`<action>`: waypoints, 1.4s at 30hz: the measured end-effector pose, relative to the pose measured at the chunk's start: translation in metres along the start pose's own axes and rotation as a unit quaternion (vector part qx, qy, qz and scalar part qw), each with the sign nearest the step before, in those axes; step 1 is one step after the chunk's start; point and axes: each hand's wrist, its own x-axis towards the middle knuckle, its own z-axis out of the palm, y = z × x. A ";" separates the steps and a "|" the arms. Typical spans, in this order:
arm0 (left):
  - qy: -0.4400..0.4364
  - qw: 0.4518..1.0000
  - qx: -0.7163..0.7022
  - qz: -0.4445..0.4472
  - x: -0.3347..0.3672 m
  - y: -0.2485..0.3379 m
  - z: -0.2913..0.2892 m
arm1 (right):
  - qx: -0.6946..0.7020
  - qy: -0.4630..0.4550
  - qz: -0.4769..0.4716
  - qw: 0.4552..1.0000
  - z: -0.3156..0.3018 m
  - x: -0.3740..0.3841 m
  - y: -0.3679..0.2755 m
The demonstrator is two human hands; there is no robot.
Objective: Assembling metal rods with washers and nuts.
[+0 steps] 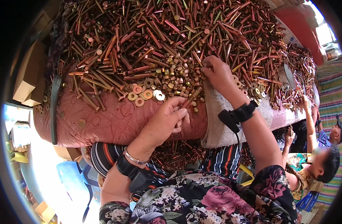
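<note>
My left hand (169,117) is closed around a brassy metal bolt (193,95) that points up and to the right. Just beyond it is a pile of small gold-coloured nuts (177,71). My right hand (218,73) is bent down at the pile's right side, thumb and fingers pinched together; what they hold, if anything, I cannot make out. Flat round washers (140,101) lie left of the nuts, and more washers (257,90) lie to the right. A great heap of copper-coloured bolts and sleeves (148,33) covers the far side of the table.
Red checked cloth (103,121) and a grey cloth (226,128) cover the near edge. A dark curved bar (55,112) hangs over the left edge. Cardboard boxes (30,72) stand at the left, near a blue chair (72,179). Another person (303,164) works at the right.
</note>
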 end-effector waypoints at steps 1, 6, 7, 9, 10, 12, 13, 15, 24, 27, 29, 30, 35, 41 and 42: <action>0.005 1.000 -0.006 -0.005 0.000 0.000 0.000 | 0.000 -0.001 0.001 1.000 -0.002 0.002 0.001; 0.005 1.000 -0.028 -0.010 0.000 0.002 -0.003 | 0.285 0.002 0.132 0.949 -0.021 -0.002 0.013; 0.023 1.000 -0.008 -0.002 -0.001 0.002 -0.001 | 0.284 0.003 0.133 0.950 -0.024 -0.005 0.016; 0.040 0.999 0.012 0.007 0.000 0.001 0.001 | 0.089 -0.011 0.074 0.993 -0.027 -0.013 0.019; 0.036 0.999 0.004 0.007 0.000 0.000 0.000 | 0.015 -0.025 0.015 0.999 -0.025 -0.016 0.014; 0.033 0.999 -0.003 0.006 -0.001 -0.002 -0.001 | -0.023 -0.035 -0.007 0.999 -0.019 -0.019 0.002; 0.032 0.999 -0.001 0.007 0.000 -0.002 -0.002 | -0.062 -0.045 -0.028 0.997 -0.018 -0.018 -0.005; 0.032 0.999 0.001 0.007 -0.001 -0.001 -0.002 | -0.086 -0.059 -0.032 0.994 -0.014 -0.015 -0.007; 0.067 0.995 0.077 0.012 -0.005 0.004 0.005 | 0.039 0.001 0.009 0.999 -0.023 -0.030 -0.016; 0.078 0.990 0.113 0.016 -0.006 0.005 0.002 | 0.288 -0.045 0.115 0.950 -0.039 -0.061 -0.041; 0.048 0.993 0.107 0.005 -0.008 0.004 0.002 | 0.331 -0.030 0.140 0.933 -0.041 -0.081 -0.056; 0.046 0.993 0.108 0.003 -0.009 0.003 0.003 | 0.349 -0.038 0.138 0.926 -0.039 -0.090 -0.057; -0.009 0.993 0.114 -0.031 -0.011 0.003 0.014 | 0.427 -0.032 0.159 0.889 -0.041 -0.116 -0.060; -0.020 0.990 0.130 -0.057 -0.011 0.000 0.013 | 0.469 -0.012 0.177 0.865 -0.039 -0.129 -0.058; -0.022 0.990 0.130 -0.057 -0.011 0.000 0.013 | 0.480 -0.011 0.176 0.859 -0.039 -0.130 -0.057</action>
